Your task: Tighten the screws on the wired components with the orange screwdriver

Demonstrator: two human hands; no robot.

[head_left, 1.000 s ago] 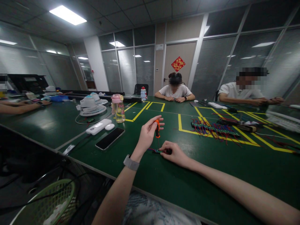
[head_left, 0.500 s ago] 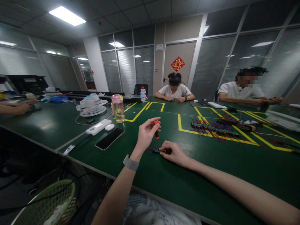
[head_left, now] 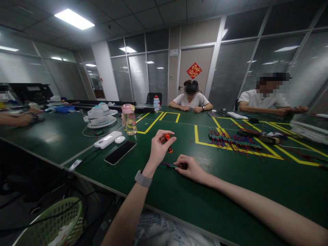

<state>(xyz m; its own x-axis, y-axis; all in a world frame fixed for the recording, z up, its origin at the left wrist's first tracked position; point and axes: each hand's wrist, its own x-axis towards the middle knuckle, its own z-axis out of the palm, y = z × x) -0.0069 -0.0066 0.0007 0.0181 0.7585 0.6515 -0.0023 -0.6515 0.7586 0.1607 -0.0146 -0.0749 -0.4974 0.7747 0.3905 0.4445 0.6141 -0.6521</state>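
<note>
My left hand (head_left: 156, 149), with a grey watch band at its wrist, holds an orange and black screwdriver (head_left: 169, 149) by the handle, between thumb and fingers. The screwdriver leans slightly, and its thin shaft points down to a small green circuit board (head_left: 172, 166) on the table. Pinched fingers of my right hand (head_left: 191, 168) hold the near right part of that board and hide some of it. Red and blue wires come out at the board's left end. Whether the tip sits in a screw is too small to tell.
On the green table (head_left: 205, 201) lie a phone (head_left: 120, 152), a white power strip (head_left: 108, 139) and a pink-lidded bottle (head_left: 129, 119). Several wired circuit boards (head_left: 234, 140) lie at the right by yellow tape. Two people sit across; another person's arm shows at left.
The screwdriver's handle has tipped a little to the left, and my left thumb and fingers have shifted on it. My right hand stays on the circuit board.
</note>
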